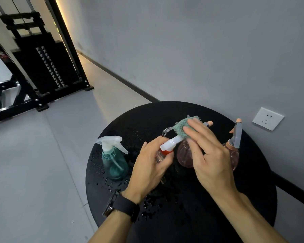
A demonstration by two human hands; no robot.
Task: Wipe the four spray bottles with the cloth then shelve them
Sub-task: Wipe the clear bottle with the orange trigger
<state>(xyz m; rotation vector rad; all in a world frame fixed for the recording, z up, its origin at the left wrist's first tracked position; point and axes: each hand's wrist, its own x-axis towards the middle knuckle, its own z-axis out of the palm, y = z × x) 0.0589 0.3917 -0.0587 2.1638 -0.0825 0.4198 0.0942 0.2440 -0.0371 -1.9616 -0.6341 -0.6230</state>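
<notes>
The left hand (151,162) is curling its fingers round the body of the small clear bottle (170,142), tilting it above the wet black table (191,207). The right hand (211,155) is pinching the cloth (182,128) over the bottle's white spray head. The bottle looks light, thin-walled and likely slippery, so the body below the red collar seems the safest hold. A teal bottle (113,162) and two pink bottles (184,155) are standing close by.

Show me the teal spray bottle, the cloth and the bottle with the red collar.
teal spray bottle (114,163), head view, on its tinted body.
cloth (180,128), head view, on its fluffy upper side.
red-collared bottle (166,152), head view, on the red collar.
</notes>
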